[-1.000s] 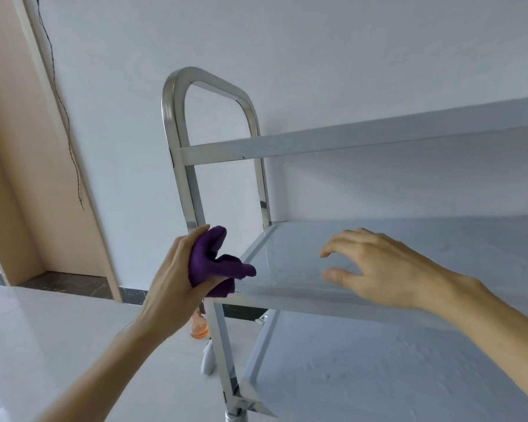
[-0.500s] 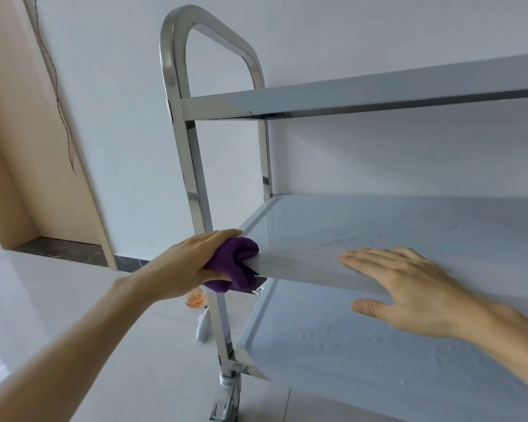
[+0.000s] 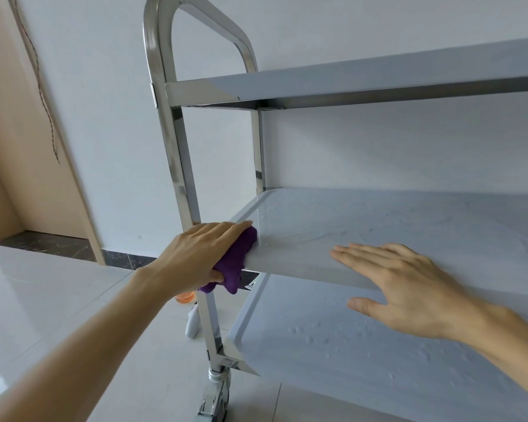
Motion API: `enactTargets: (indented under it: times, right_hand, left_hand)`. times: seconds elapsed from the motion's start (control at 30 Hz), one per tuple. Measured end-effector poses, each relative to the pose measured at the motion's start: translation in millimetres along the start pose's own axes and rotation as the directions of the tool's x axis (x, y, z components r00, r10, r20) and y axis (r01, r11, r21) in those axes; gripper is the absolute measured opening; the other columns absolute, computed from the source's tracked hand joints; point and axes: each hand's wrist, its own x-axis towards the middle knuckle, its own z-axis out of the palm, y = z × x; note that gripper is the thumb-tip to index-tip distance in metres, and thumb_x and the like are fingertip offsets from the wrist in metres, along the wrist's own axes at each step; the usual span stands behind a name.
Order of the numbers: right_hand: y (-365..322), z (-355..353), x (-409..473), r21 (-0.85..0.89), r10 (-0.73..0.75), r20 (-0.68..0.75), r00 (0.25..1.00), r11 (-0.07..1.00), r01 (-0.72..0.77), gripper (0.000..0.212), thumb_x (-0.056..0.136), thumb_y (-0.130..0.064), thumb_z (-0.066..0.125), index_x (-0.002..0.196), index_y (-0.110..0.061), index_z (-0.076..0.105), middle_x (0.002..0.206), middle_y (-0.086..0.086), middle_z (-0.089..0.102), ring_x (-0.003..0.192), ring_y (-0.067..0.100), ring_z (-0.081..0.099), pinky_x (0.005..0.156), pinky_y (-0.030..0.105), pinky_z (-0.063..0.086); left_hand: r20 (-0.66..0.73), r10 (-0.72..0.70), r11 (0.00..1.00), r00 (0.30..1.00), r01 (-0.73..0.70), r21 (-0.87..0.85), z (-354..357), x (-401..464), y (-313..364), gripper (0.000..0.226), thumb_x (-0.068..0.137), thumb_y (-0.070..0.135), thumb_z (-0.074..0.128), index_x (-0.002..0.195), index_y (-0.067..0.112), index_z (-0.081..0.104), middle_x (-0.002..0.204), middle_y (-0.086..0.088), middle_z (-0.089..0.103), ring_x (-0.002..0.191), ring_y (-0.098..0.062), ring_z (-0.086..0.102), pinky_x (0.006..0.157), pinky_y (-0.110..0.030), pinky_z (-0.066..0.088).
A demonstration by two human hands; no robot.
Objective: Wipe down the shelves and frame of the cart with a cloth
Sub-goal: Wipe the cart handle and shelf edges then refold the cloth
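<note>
A steel cart with three shelves stands against a white wall. My left hand (image 3: 203, 254) grips a bunched purple cloth (image 3: 237, 263) and presses it on the front left corner of the middle shelf (image 3: 378, 220), beside the cart's left front post (image 3: 177, 153). My right hand (image 3: 406, 287) lies with straight fingers on the middle shelf's front edge, thumb hanging below it. The top shelf (image 3: 363, 83) is above and the bottom shelf (image 3: 363, 354) below.
A spray bottle with orange liquid (image 3: 185, 298) and a white nozzle (image 3: 192, 325) lies on the tiled floor behind the post. The cart's caster (image 3: 215, 394) sits at the bottom. A wooden panel (image 3: 28, 132) with a hanging cord is at left.
My left hand brought the cloth down from the post onto the middle shelf's corner. My right hand slid back from the shelf surface to its front edge. The view dropped lower and closer.
</note>
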Motion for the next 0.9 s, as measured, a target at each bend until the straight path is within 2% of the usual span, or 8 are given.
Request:
enactTargets:
  times: [0.13,0.27,0.4,0.5,0.6,0.77,0.83,0.9]
  right_hand:
    - [-0.3,2.7,1.2,0.042,0.009,-0.051,0.999,0.999,-0.007,0.064,0.096,-0.047,0.049,0.154,-0.041,0.021,0.157,-0.029,0.015,0.146,-0.006,0.018,0.111,0.013,0.006]
    - [-0.9,5.8,1.9,0.085,0.051,-0.084,0.995,0.995,-0.044,0.059,0.096,-0.051,0.047,0.151,-0.039,0.029,0.157,-0.025,0.028,0.144,-0.002,0.026,0.113,0.015,0.015]
    - [3.8,-6.1,5.8,0.443,0.232,-0.115,0.966,0.882,-0.16,0.034,0.096,-0.04,0.052,0.13,-0.038,0.055,0.127,-0.027,0.061,0.119,-0.004,0.056,0.101,0.028,0.045]
    - [7.0,-12.3,6.5,0.446,0.299,-0.128,0.946,0.869,-0.214,0.018,0.097,-0.031,0.053,0.109,-0.03,0.067,0.107,-0.019,0.069,0.101,0.006,0.063,0.09,0.036,0.051]
    - [5.4,-14.7,-1.8,0.269,0.247,-0.153,0.957,0.942,-0.2,0.024,0.096,-0.046,0.044,0.104,-0.035,0.064,0.105,-0.022,0.066,0.093,0.007,0.061,0.08,0.032,0.049]
    - [31.9,-27.9,-23.4,0.104,0.225,-0.055,0.973,0.97,-0.218,0.057,0.083,-0.076,0.032,0.123,-0.047,0.059,0.127,-0.035,0.056,0.122,-0.005,0.049,0.1,0.027,0.039]
    - [39.6,-27.7,-29.2,0.123,0.227,-0.029,0.973,0.967,-0.222,0.061,0.081,-0.077,0.033,0.125,-0.045,0.059,0.129,-0.034,0.055,0.124,-0.004,0.047,0.103,0.025,0.037]
    - [39.8,-26.6,-27.7,0.269,0.25,-0.033,0.968,0.935,-0.232,0.061,0.081,-0.073,0.036,0.123,-0.038,0.063,0.125,-0.029,0.06,0.121,-0.003,0.052,0.104,0.025,0.039]
  left_hand:
    - [-0.067,-0.015,0.998,0.998,0.019,0.065,5.0,-1.1,14.9,0.087,0.068,0.043,0.079,0.143,0.026,0.037,0.118,0.01,0.058,0.1,-0.018,0.058,0.081,-0.027,0.045]
    - [-0.207,0.015,1.0,0.978,-0.009,0.026,17.1,16.4,58.3,0.073,0.07,0.046,0.073,0.133,0.016,0.051,0.113,0.002,0.062,0.091,-0.022,0.06,0.08,-0.034,0.051]
    - [-0.299,0.077,0.996,0.951,-0.085,-0.015,29.3,38.4,104.7,0.066,0.077,0.045,0.069,0.133,0.015,0.05,0.111,0.002,0.06,0.085,-0.021,0.054,0.077,-0.035,0.048]
    - [-0.269,0.139,0.99,0.953,-0.138,0.02,28.1,43.6,108.1,0.067,0.076,0.037,0.072,0.135,0.019,0.047,0.11,0.006,0.059,0.084,-0.019,0.054,0.076,-0.034,0.048]
    - [-0.202,0.154,0.988,0.967,-0.149,0.04,23.1,31.2,76.7,0.075,0.076,0.039,0.076,0.14,0.023,0.04,0.118,0.01,0.059,0.093,-0.015,0.059,0.08,-0.032,0.051]
    - [-0.172,-0.045,0.998,0.984,0.052,0.034,13.1,6.4,34.6,0.068,0.07,0.053,0.053,0.132,0.025,0.05,0.109,0.01,0.062,0.088,-0.019,0.061,0.068,-0.029,0.048]
    - [-0.195,-0.07,0.997,0.978,0.076,0.021,16.0,9.8,42.4,0.065,0.069,0.045,0.062,0.128,0.019,0.055,0.107,0.005,0.063,0.085,-0.023,0.06,0.069,-0.033,0.049]
    - [-0.208,-0.06,0.997,0.976,0.066,0.025,19.8,18.8,64.1,0.067,0.068,0.04,0.078,0.127,0.016,0.057,0.108,0.002,0.063,0.085,-0.024,0.06,0.073,-0.036,0.051]
